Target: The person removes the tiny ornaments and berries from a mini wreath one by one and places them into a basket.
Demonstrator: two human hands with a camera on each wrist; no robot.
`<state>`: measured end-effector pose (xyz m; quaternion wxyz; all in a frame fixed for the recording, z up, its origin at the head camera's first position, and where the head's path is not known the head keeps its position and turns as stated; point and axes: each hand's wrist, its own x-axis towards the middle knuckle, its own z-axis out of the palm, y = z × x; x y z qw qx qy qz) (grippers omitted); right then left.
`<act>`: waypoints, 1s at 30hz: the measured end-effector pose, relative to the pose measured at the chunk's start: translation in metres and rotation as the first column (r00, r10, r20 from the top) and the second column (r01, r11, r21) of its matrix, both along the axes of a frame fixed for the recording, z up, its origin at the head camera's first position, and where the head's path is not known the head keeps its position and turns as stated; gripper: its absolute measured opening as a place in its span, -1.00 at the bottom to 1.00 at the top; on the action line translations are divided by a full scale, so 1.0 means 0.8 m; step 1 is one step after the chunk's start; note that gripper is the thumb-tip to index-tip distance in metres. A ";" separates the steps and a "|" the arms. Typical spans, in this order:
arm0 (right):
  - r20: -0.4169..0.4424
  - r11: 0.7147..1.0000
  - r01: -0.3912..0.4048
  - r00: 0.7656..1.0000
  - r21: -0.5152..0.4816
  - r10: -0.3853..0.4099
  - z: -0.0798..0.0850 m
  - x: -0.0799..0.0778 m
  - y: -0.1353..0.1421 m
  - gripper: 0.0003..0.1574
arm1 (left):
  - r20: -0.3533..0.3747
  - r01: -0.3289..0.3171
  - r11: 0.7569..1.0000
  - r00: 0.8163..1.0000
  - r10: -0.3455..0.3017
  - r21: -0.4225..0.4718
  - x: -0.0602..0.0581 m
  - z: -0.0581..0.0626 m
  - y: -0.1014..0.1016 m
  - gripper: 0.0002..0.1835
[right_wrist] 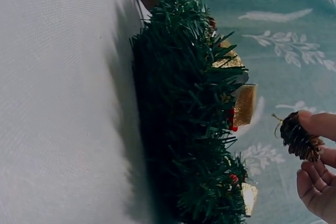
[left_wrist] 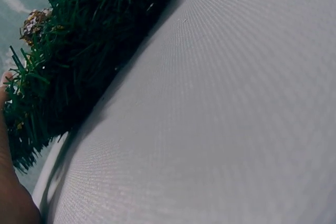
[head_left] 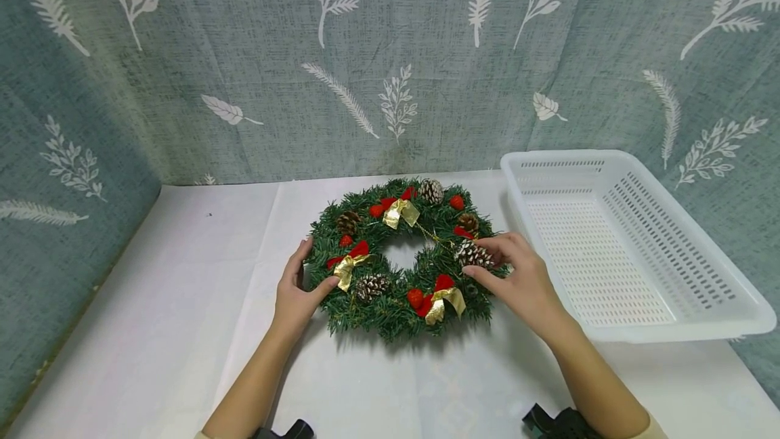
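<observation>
A green wreath (head_left: 386, 320) lies on the white table, dressed with gold bows, red berries and several pine cones. At its left rim, my left hand (head_left: 296, 297) grips it, thumb on top and fingers at the outer side. The left wrist view has only part of that hand (left_wrist: 16, 200) beside the wreath (left_wrist: 89, 61). Over the wreath's right side, my right hand (head_left: 524, 283) pinches a white-tipped pine cone (head_left: 472, 254) between thumb and fingers. From the right wrist, this pine cone (right_wrist: 300, 139) appears raised apart from the greenery, a thin gold loop at one end.
A white plastic basket (head_left: 725, 327) with slotted sides stands to the right, close to my right hand. Behind the table hangs a green leaf-patterned cloth (head_left: 256, 148). White cloth (head_left: 152, 330) covers the table.
</observation>
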<state>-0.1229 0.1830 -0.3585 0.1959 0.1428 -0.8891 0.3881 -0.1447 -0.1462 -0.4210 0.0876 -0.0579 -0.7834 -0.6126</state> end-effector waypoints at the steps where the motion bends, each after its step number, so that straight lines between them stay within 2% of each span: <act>1: -0.008 1.000 0.000 1.000 0.000 0.000 0.000 0.000 0.000 -0.53 | -0.005 0.001 1.000 1.000 -0.001 0.006 -0.002 -0.004 -0.001 -0.16; 7: -0.080 1.000 -0.009 0.997 -0.006 0.008 0.003 0.002 0.001 -0.51 | -0.032 -0.001 1.000 0.999 0.002 0.007 -0.015 -0.032 -0.011 -0.14; 9: -0.097 1.000 -0.014 0.995 -0.015 0.013 0.004 0.002 0.002 -0.52 | -0.037 -0.003 1.000 0.999 0.003 0.002 -0.017 -0.036 -0.012 -0.14; 18: -0.086 0.999 -0.013 0.996 -0.033 0.010 0.014 0.003 0.012 -0.49 | -0.011 0.004 1.000 1.000 -0.004 0.008 -0.018 -0.034 -0.012 -0.13; 30: -0.120 0.999 -0.001 0.993 -0.043 -0.005 0.025 0.008 0.026 -0.46 | -0.024 -0.007 1.000 1.000 0.006 -0.018 -0.015 -0.036 -0.011 -0.16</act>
